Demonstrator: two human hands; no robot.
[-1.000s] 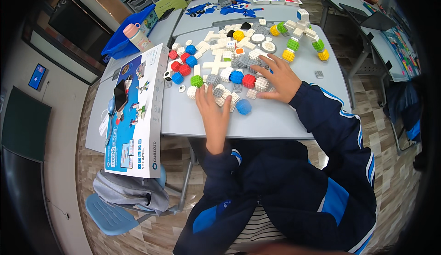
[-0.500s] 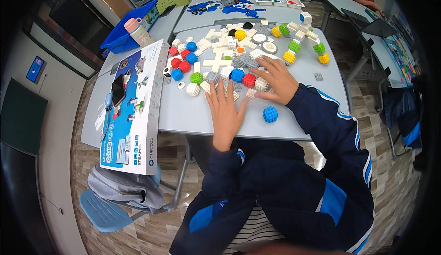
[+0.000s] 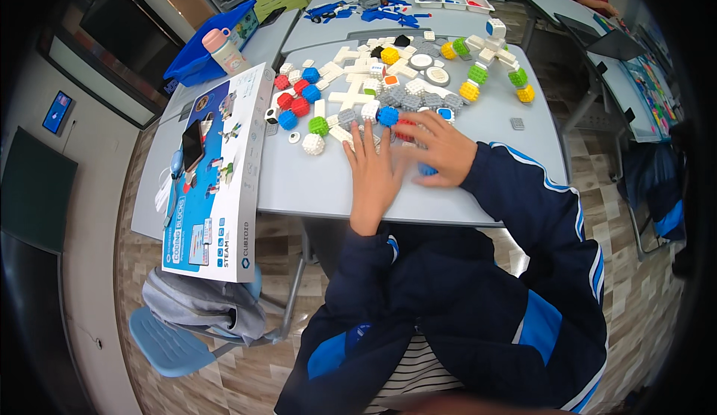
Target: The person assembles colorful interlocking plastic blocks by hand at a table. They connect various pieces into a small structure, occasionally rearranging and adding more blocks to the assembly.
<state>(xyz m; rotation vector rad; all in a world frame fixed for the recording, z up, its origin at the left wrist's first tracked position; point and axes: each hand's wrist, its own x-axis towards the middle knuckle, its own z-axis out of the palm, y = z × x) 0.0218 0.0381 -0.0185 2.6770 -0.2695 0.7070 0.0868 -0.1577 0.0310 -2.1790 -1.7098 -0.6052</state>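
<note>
A: Left hand [image 3: 371, 172]?
B: Flat, fingers spread, on the table [image 3: 478, 127] near its front edge, grasping nothing.
A: Right hand [image 3: 442, 148]?
B: Open over a blue ball [image 3: 427, 168], just beside a red ball [image 3: 404, 129]. Grip unclear.

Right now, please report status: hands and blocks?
Left hand flat on table, empty. Right hand spread over blue block, half hidden. Block pile just ahead.
</note>
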